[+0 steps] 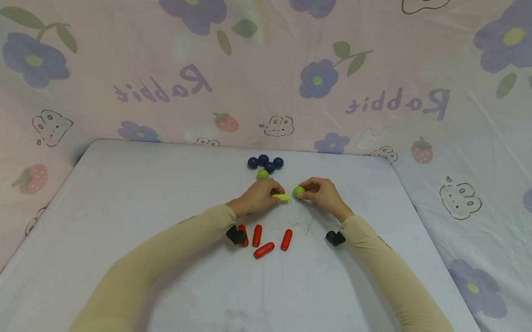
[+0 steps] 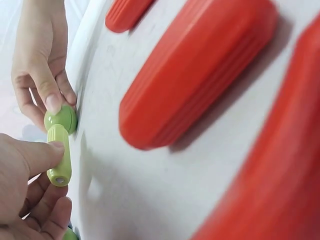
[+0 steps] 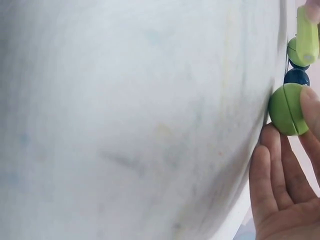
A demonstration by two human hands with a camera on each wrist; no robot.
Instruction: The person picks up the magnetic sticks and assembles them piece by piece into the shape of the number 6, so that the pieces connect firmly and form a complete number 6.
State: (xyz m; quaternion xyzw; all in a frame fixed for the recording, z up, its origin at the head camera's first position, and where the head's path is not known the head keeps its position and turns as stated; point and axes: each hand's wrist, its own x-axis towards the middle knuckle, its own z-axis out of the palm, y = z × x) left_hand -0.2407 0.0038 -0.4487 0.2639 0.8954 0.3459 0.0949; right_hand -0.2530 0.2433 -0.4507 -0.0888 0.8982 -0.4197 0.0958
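Note:
Between thumb and fingers, my left hand (image 1: 256, 196) pinches a short yellow-green ribbed rod (image 1: 281, 197). A small grey disc shows in the end of this rod (image 2: 59, 155) in the left wrist view. My right hand (image 1: 322, 194) grips a green ball (image 1: 298, 192) with a seam round it, thumb on one side. In the head view a small gap separates rod and ball; in the left wrist view the rod overlaps the ball (image 2: 61, 119). A second green ball (image 1: 262, 175) lies on the table just beyond the left hand.
Several dark blue balls (image 1: 263, 160) cluster near the far edge of the white table (image 1: 178, 181). Several red rods lie nearer me, including one upright in view (image 1: 257, 235) and one slanted rod (image 1: 264, 250). A patterned cloth (image 1: 272, 60) hangs behind the table.

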